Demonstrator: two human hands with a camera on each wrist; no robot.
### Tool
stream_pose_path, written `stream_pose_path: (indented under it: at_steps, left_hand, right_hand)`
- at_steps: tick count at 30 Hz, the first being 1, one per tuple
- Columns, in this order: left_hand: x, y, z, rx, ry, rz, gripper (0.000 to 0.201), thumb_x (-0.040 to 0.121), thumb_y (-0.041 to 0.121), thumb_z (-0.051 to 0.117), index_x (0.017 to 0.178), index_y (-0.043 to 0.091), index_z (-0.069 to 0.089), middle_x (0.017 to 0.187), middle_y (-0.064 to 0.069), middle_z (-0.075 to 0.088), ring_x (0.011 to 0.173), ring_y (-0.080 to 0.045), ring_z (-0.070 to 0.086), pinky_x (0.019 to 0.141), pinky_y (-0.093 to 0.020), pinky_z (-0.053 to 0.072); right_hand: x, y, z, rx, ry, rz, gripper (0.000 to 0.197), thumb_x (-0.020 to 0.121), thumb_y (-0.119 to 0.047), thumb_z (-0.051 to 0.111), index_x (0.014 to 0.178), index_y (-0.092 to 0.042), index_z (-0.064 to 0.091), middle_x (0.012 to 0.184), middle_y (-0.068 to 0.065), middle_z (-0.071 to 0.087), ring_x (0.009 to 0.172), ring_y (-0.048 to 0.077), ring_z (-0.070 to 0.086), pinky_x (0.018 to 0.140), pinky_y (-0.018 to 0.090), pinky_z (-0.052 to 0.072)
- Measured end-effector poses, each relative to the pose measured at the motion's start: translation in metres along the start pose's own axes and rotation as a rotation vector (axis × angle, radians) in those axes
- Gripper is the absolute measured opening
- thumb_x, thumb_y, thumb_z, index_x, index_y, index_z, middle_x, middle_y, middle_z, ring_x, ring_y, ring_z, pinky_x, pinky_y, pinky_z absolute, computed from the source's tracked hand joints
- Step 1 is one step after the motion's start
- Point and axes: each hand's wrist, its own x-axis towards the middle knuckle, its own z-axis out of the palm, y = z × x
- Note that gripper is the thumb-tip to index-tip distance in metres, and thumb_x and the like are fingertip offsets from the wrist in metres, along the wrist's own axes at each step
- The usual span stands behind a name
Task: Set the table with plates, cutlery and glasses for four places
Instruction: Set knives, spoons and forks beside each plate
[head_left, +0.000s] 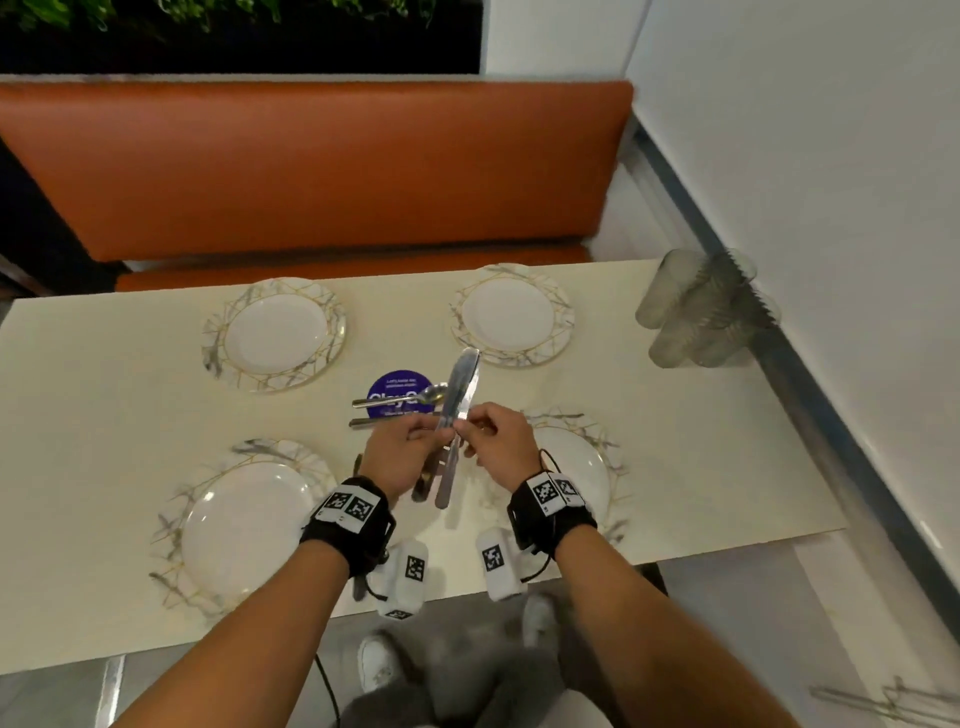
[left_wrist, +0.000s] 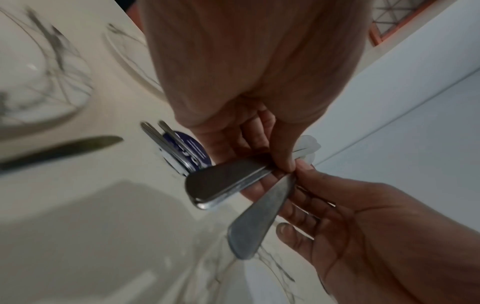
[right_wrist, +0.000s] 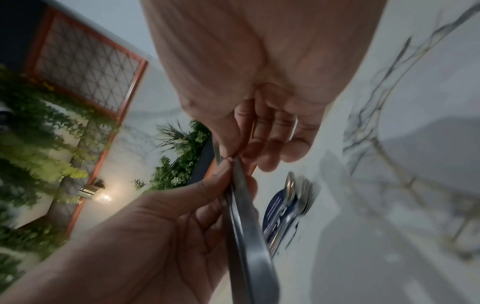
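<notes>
Four marble-patterned plates lie on the cream table (head_left: 104, 395): far left (head_left: 275, 332), far right (head_left: 511, 314), near left (head_left: 239, 525) and near right (head_left: 582, 457). Above the table's middle my left hand (head_left: 415, 441) grips a small bunch of knives (head_left: 460, 389), blades pointing away from me. My right hand (head_left: 483, 431) pinches one knife (left_wrist: 259, 218) of that bunch between thumb and forefinger. A spoon and more cutlery (head_left: 410, 402) lie across a purple coaster (head_left: 389, 387). One knife (left_wrist: 59, 150) lies flat beside the near left plate.
Several clear glasses (head_left: 706, 306) stand bunched against the white wall at the table's far right. An orange bench (head_left: 311, 171) runs along the far side. The table's near edge is just under my wrists.
</notes>
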Motion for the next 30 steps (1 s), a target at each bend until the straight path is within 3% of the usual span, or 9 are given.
stream_pose_path:
  at_steps: [3,7,12,15,17,21,24,27,30]
  left_hand:
    - [0.009,0.013,0.050,-0.006,-0.025,-0.023,0.006,0.094,0.016,0.071,0.098,0.014,0.075,0.086,0.000,0.080,0.077,-0.014,0.076,0.068,-0.028,0.058]
    - [0.018,0.019,0.113,-0.063,-0.020,-0.095,0.010,0.090,0.011,0.076,0.099,0.008,0.075,0.089,-0.010,0.080,0.083,-0.028,0.077,0.067,-0.033,0.058]
    - [0.019,0.020,0.157,-0.216,0.048,-0.203,0.013,0.092,-0.001,0.070,0.105,0.002,0.073,0.095,-0.024,0.076,0.072,-0.030,0.073,0.071,-0.039,0.063]
    - [0.020,0.012,0.167,-0.195,0.097,-0.221,0.012,0.094,0.003,0.069,0.102,0.008,0.076,0.091,-0.023,0.076,0.073,-0.032,0.071,0.081,-0.051,0.060]
    - [0.019,0.008,0.174,-0.193,0.134,-0.234,0.013,0.096,0.002,0.066,0.101,0.008,0.076,0.093,-0.023,0.076,0.072,-0.030,0.069,0.081,-0.050,0.059]
    - [0.018,0.008,0.184,-0.227,0.184,-0.253,0.014,0.099,-0.001,0.060,0.100,0.003,0.074,0.087,-0.019,0.073,0.069,-0.027,0.064,0.067,-0.034,0.060]
    - [0.017,0.007,0.187,-0.212,0.206,-0.264,0.017,0.101,-0.001,0.058,0.099,0.003,0.074,0.087,-0.016,0.073,0.070,-0.027,0.064,0.070,-0.037,0.060]
    - [0.016,0.008,0.188,-0.217,0.216,-0.260,0.017,0.101,-0.001,0.058,0.097,0.004,0.074,0.086,-0.016,0.073,0.069,-0.027,0.064,0.070,-0.037,0.061]
    - [0.012,0.009,0.190,-0.223,0.220,-0.246,0.019,0.101,-0.002,0.057,0.094,0.007,0.073,0.086,-0.016,0.072,0.068,-0.026,0.064,0.066,-0.033,0.061]
  right_hand:
    - [0.009,0.019,-0.052,0.029,0.012,0.081,0.010,0.093,-0.021,0.071,0.088,-0.012,0.069,0.073,0.005,0.074,0.062,0.019,0.073,0.061,0.035,0.061]
    - [0.019,0.049,-0.119,0.052,-0.039,0.157,0.018,0.096,-0.013,0.067,0.078,-0.014,0.066,0.063,0.008,0.071,0.060,0.028,0.072,0.061,0.040,0.063]
    - [0.028,0.091,-0.194,0.001,0.008,0.256,0.017,0.097,-0.011,0.063,0.086,0.001,0.069,0.072,0.022,0.072,0.058,0.030,0.069,0.058,0.036,0.062]
    - [0.034,0.113,-0.228,-0.145,0.030,0.299,0.017,0.098,-0.016,0.060,0.092,-0.004,0.071,0.072,0.016,0.071,0.055,0.024,0.068,0.053,0.025,0.057]
    - [0.038,0.133,-0.240,-0.269,0.020,0.310,0.019,0.099,-0.016,0.058,0.090,-0.004,0.069,0.071,0.009,0.067,0.056,0.023,0.064,0.050,0.022,0.054]
    - [0.033,0.162,-0.243,-0.441,-0.051,0.305,0.038,0.101,-0.016,0.056,0.063,-0.014,0.049,0.078,0.000,0.068,0.075,0.021,0.065,0.061,0.026,0.050]
    - [0.028,0.172,-0.240,-0.453,-0.107,0.331,0.039,0.099,-0.015,0.059,0.062,-0.019,0.050,0.073,-0.004,0.064,0.064,0.010,0.061,0.057,0.016,0.052]
    - [0.026,0.178,-0.236,-0.422,-0.137,0.416,0.022,0.090,-0.020,0.066,0.069,-0.017,0.064,0.077,0.010,0.073,0.069,0.032,0.072,0.066,0.041,0.063]
    - [0.025,0.183,-0.240,-0.455,-0.163,0.438,0.016,0.084,-0.022,0.070,0.071,-0.014,0.066,0.075,0.012,0.074,0.067,0.031,0.074,0.067,0.045,0.064]
